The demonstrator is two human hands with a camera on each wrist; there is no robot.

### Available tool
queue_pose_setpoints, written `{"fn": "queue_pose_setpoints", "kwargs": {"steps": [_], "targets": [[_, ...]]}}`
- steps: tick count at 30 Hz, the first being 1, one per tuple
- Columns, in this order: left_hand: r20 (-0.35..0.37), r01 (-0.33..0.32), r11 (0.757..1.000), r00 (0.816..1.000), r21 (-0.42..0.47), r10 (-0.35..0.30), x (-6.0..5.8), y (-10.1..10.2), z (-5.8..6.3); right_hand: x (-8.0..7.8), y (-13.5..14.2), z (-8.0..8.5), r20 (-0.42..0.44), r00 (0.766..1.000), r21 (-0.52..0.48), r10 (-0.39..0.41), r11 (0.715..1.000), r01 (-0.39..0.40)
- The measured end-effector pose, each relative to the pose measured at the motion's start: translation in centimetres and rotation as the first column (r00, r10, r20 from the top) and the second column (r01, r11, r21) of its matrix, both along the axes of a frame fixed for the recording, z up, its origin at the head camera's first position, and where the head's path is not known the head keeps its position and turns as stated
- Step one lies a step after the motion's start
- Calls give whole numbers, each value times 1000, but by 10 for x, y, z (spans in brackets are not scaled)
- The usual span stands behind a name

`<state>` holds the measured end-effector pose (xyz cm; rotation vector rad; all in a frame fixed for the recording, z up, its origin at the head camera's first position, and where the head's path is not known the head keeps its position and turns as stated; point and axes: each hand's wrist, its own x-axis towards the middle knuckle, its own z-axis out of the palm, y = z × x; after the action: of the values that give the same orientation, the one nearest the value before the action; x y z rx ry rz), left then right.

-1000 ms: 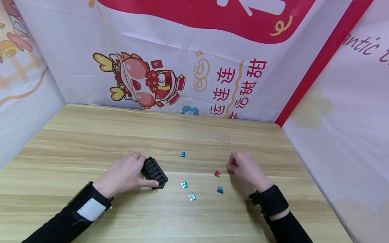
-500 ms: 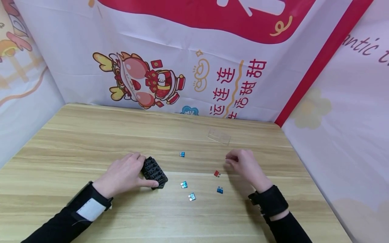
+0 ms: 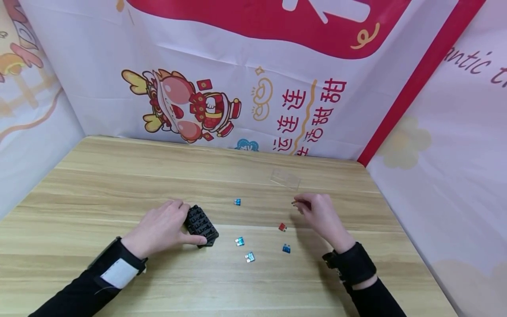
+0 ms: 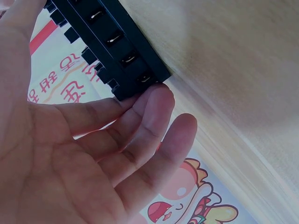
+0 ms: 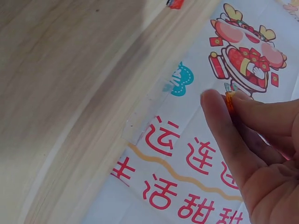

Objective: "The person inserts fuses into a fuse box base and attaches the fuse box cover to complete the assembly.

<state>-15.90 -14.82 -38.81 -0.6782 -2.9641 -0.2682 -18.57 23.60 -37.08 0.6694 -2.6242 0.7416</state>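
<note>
Right hand had moved a little toward the back of the table vs. 1 s earlier; left hand and black block hadn't visibly shifted. Right fingertips were narrow, pinching a small orange piece, metal prongs sticking out past the tips. Left fingers gripped the block: thumb on its near end, fingertips along the far end. Block sat on the table, slotted face up, tilted off square; left wrist view showed metal contacts in a row of slots. Red piece lay near the right hand, dark blue piece nearer the person. Two light blue pieces lay right of the block, far blue piece behind them. Clear strip lay just beyond the right fingertips.
</note>
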Motion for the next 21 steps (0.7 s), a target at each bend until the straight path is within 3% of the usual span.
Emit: {"fn": "queue_pose_setpoints", "kwargs": {"steps": [5, 15, 21], "targets": [[-3, 3, 1000, 1000, 10, -3, -1, 0, -1, 2, -4, 4, -95, 995, 6, 28, 1000, -27], [-3, 6, 1000, 1000, -6, -6, 0, -1, -1, 5, -18, 9, -74, 995, 16, 67, 998, -66], [-39, 33, 999, 999, -39, -34, 0, 1, 1, 6, -37, 15, -88, 979, 53, 182, 983, -177]]}}
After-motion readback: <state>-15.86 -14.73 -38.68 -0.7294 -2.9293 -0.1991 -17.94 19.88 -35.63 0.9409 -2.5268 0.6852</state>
